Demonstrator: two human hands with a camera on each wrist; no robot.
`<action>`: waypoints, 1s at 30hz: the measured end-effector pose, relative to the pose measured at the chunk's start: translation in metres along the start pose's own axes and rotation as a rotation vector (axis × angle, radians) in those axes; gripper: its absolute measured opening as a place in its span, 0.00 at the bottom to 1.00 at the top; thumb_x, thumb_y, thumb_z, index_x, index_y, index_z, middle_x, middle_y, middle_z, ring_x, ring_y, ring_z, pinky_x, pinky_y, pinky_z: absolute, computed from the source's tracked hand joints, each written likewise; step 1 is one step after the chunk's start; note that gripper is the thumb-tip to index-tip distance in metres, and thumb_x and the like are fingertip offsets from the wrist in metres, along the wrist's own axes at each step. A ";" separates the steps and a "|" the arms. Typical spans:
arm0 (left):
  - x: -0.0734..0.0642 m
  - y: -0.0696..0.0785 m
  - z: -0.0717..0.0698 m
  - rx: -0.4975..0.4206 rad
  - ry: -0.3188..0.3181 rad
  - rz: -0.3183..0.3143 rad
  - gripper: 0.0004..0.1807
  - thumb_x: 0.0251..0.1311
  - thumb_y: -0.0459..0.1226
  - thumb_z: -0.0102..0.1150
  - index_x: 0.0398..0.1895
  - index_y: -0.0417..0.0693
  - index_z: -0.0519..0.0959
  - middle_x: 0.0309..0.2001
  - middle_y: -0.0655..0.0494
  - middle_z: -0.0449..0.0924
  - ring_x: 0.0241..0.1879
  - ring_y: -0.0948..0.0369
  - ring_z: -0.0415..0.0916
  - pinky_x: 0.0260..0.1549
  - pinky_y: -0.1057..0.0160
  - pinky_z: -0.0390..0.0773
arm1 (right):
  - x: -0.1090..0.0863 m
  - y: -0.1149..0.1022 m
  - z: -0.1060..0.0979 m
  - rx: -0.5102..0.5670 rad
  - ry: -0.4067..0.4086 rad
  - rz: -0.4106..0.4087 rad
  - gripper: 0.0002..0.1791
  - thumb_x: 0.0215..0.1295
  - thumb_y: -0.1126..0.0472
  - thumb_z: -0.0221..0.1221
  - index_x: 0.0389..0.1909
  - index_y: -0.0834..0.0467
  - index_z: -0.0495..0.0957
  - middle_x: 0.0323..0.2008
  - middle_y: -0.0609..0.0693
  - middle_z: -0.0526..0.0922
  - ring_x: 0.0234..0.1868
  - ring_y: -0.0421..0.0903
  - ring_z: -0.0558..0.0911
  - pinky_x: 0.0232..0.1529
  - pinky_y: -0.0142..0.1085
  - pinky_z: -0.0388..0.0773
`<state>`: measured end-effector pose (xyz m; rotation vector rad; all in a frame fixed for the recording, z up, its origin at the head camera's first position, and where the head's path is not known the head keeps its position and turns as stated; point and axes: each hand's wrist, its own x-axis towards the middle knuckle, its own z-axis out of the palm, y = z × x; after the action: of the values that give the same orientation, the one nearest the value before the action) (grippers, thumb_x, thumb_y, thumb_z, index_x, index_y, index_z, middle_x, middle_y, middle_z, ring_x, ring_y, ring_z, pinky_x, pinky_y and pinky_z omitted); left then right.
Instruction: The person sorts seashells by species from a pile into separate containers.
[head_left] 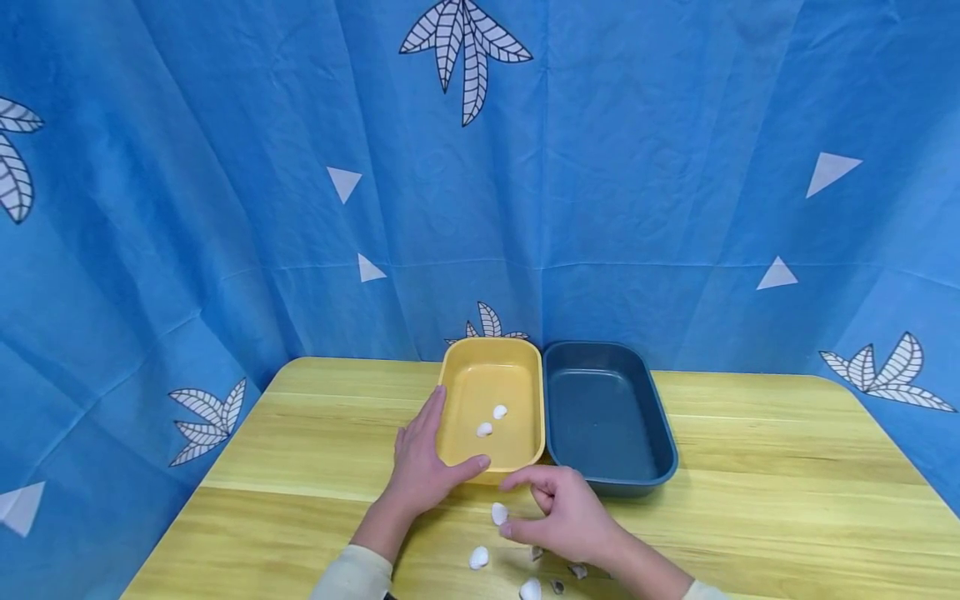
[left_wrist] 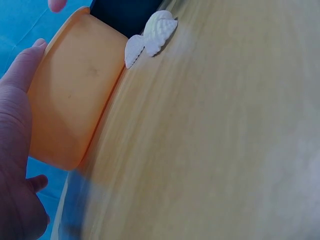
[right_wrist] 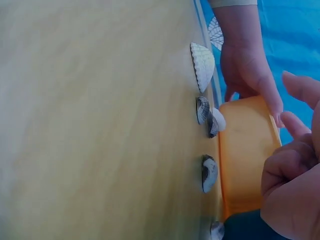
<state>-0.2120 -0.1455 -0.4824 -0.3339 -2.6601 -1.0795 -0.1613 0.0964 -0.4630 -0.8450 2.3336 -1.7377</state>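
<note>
Where the white shells (head_left: 484, 429) lie: two are seated on the floor of the yellow tray (head_left: 491, 379); three are scattered on the table (head_left: 765, 475) in front of it.
Right hand (head_left: 561, 515): held low in front of the yellow tray, close to the nearest white shell; thumb and index finger are parted, the other fingers are bent inward, and nothing is gripped. Whether that shell is touched by the thumb cannot be told.
Left hand (head_left: 424, 468): spread, with nearly straight fingers laid along the tray's left rim and the thumb extended to its front rim; no shell is held.
Dark shells (right_wrist: 210, 173): strewn on the table near the right hand.
Blue tray (head_left: 606, 408): placed just beside the yellow tray, on its right.
Backdrop: formed by a blue curtain (head_left: 637, 167) printed with leaves and white triangles.
</note>
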 end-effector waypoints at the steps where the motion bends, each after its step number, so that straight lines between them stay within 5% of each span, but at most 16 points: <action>1: 0.000 0.000 0.000 -0.001 0.000 0.000 0.65 0.45 0.68 0.68 0.81 0.53 0.46 0.79 0.59 0.47 0.75 0.50 0.48 0.66 0.30 0.39 | 0.000 0.001 0.000 0.000 -0.014 0.004 0.21 0.53 0.58 0.76 0.46 0.59 0.84 0.13 0.37 0.55 0.14 0.33 0.55 0.26 0.30 0.74; 7: -0.001 0.000 0.000 0.009 0.002 0.001 0.65 0.45 0.67 0.69 0.82 0.54 0.46 0.79 0.58 0.47 0.75 0.49 0.48 0.66 0.30 0.39 | 0.001 0.008 0.002 -0.029 -0.064 0.012 0.21 0.53 0.58 0.76 0.48 0.58 0.84 0.13 0.38 0.56 0.14 0.33 0.55 0.26 0.30 0.73; 16: 0.000 0.002 -0.001 0.011 -0.006 -0.007 0.65 0.46 0.65 0.70 0.82 0.54 0.45 0.79 0.60 0.45 0.75 0.50 0.47 0.66 0.31 0.38 | 0.006 0.016 0.012 -0.209 -0.076 0.015 0.20 0.52 0.58 0.76 0.46 0.54 0.84 0.13 0.37 0.59 0.14 0.32 0.60 0.22 0.28 0.68; 30: 0.000 0.002 -0.001 0.007 -0.013 -0.018 0.65 0.45 0.69 0.67 0.82 0.55 0.45 0.79 0.60 0.46 0.75 0.51 0.47 0.67 0.32 0.38 | 0.012 0.022 0.014 -0.274 -0.137 0.071 0.21 0.52 0.61 0.74 0.49 0.54 0.83 0.12 0.38 0.62 0.13 0.34 0.63 0.19 0.28 0.64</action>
<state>-0.2113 -0.1447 -0.4797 -0.3169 -2.6825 -1.0771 -0.1739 0.0823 -0.4848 -0.8762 2.5088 -1.3072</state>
